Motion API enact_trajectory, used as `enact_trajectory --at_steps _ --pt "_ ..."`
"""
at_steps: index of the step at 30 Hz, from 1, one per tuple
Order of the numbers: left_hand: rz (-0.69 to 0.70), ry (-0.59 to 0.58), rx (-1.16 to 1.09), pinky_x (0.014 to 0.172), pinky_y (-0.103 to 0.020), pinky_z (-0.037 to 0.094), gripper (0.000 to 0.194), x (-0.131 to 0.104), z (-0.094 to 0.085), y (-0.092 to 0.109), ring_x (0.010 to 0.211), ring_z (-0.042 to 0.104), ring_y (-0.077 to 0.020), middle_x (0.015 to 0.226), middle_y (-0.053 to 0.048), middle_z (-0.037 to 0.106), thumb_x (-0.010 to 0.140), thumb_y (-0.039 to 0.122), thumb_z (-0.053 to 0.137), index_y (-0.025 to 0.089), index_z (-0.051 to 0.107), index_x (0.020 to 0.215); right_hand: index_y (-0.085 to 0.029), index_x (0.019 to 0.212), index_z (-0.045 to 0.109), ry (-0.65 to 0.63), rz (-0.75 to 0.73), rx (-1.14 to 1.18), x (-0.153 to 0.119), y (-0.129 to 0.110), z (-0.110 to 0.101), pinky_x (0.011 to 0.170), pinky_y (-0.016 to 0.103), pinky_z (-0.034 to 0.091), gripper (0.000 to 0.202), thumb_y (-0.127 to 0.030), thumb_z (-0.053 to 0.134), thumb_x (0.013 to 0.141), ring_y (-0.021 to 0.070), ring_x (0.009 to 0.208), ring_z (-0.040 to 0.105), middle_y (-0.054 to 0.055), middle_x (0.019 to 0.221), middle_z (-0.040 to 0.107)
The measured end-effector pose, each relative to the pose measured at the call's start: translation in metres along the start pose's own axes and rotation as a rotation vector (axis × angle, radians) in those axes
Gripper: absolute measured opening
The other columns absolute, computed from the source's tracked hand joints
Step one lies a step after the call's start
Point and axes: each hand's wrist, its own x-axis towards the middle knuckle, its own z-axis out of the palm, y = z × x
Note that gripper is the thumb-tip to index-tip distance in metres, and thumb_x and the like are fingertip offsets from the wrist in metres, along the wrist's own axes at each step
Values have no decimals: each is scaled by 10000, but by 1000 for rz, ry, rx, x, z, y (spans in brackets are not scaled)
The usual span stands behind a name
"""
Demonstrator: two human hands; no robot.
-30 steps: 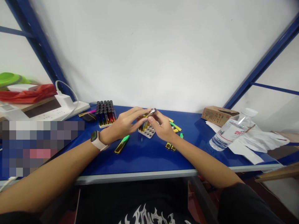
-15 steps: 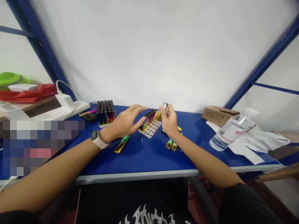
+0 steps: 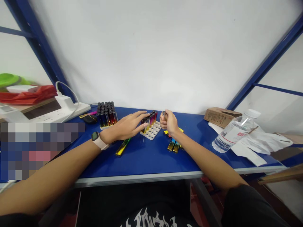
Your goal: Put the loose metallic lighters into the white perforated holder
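**Right of the tray (image 3: 151,137), one lighter in my closed fist**

Just past the tray's right edge, my right hand (image 3: 172,122) is closed around what looks like a lighter (image 3: 163,114). Only its metal end shows, poking out at the top by my thumb, so I take its long axis to run roughly upright; my fingers hide the body, and I can't tell how much it leans.

The tray lies to the left of that fist and a little nearer to me, flat on the blue table (image 3: 142,164). Its bare holes are on the side towards my right hand, between the fist and the standing lighters (image 3: 151,119), which crowd the far left part with dark ends up. So the right is the nearer hand to those holes.

My left hand (image 3: 125,126) is open and flat, fingers reaching from the left to the standing lighters; I see nothing in it, and can't tell whether the fingertips touch them. Two shiny pieces (image 3: 173,146) lie side by side near my right wrist.
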Motion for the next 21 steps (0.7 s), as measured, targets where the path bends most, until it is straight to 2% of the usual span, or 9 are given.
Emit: enact_trajectory --at_steps 4,10,15,18,21 --pt "15 27 4 1229 -608 537 660 0 -1 1 1519 625 -398 1706 -225 580 1215 610 310 180 485 1685 -271 641 374 -1 -15 -35 -3 -3 2 416 216 180 467 -520 441 1031 90 454 131 -84 518 230" --pt "11 27 8 1218 -543 544 640 0 -2 2 1491 648 -373 1681 -200 607 1213 608 320 196 483 1676 -269 654 367 1 -39 -25 -3 -2 1 430 213 190 508 -593 483 1027 86 458 149 -83 535 246" --pt "5 16 1 1207 -547 548 658 0 -2 2 1484 653 -381 1674 -207 610 1210 624 321 192 472 1682 -269 647 385 21 -16 -45 0 -2 -1 430 221 171 477 -526 441 1044 91 454 144 -78 515 249" --pt "-8 -7 -9 1201 -569 549 690 0 -2 3 1493 645 -396 1684 -222 595 1207 641 299 177 453 1694 -273 704 410 25 -58 -60 2 -1 -4 441 235 183 503 -635 463 1049 94 457 164 -85 533 272" --pt "-9 -13 -20 1190 -574 554 705 0 -3 4 1488 649 -404 1680 -232 596 1204 651 300 170 450 1697 -275 849 470 1 -142 -121 5 2 -8 458 250 221 536 -781 559 1001 100 470 224 -89 596 369"
